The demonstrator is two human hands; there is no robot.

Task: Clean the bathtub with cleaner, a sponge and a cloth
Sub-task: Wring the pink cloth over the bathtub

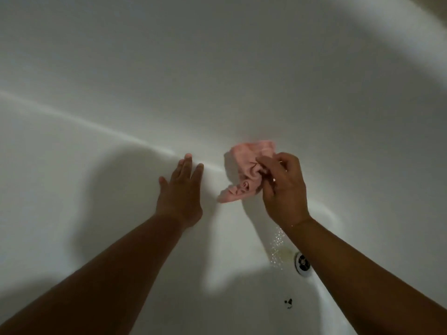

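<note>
The white bathtub [121, 213] fills the view. My right hand [283, 189] grips a crumpled pink cloth [246, 170], which lies against the tub's inner wall near the centre. To the left of the cloth, my left hand [181, 192] lies flat on the tub surface with straight fingers, holding nothing. No sponge or cleaner bottle is in view.
A round chrome drain [302, 263] sits low on the right, partly hidden by my right forearm. Water droplets glisten just left of it. A small dark speck [288, 302] lies on the tub floor below the drain.
</note>
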